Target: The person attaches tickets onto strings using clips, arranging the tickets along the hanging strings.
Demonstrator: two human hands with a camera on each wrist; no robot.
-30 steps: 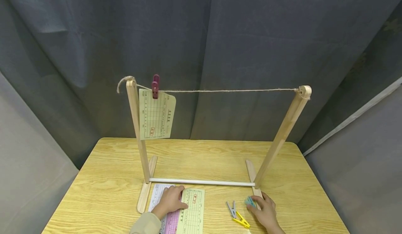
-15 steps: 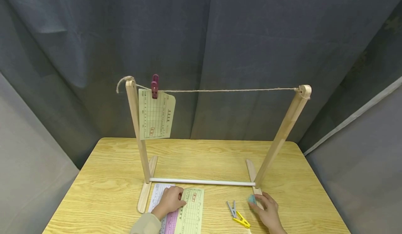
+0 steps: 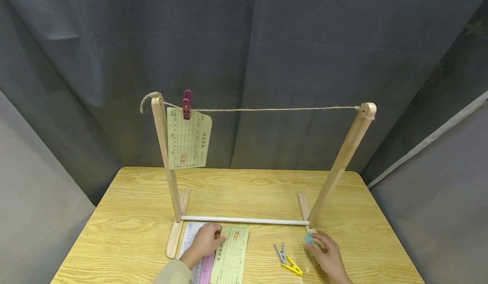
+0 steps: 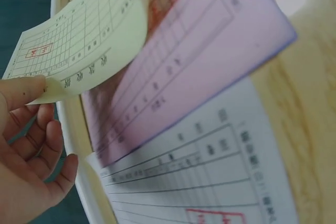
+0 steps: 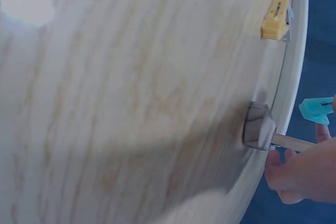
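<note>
Left hand (image 3: 203, 242) has lifted the green slip (image 3: 231, 254); print unreadable, seemingly.

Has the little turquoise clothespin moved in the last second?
Yes. The turquoise clothespin, pinched by the right hand, has lifted slightly off the table, nearer the rack's right foot.

The scene is seen from above and in front by the head camera, tilted down at the wooden table (image 3: 133, 216) and the drying rack (image 3: 169, 178) — both hands are taken in from some way off. The left wrist view is held very close to the green slip (image 4: 79, 45), which is also seen from the head (image 3: 230, 258). The right wrist view is pressed near the tabletop (image 5: 131, 103) — the teal peg (image 5: 316, 109) is shared with the head view (image 3: 309, 240).
</note>
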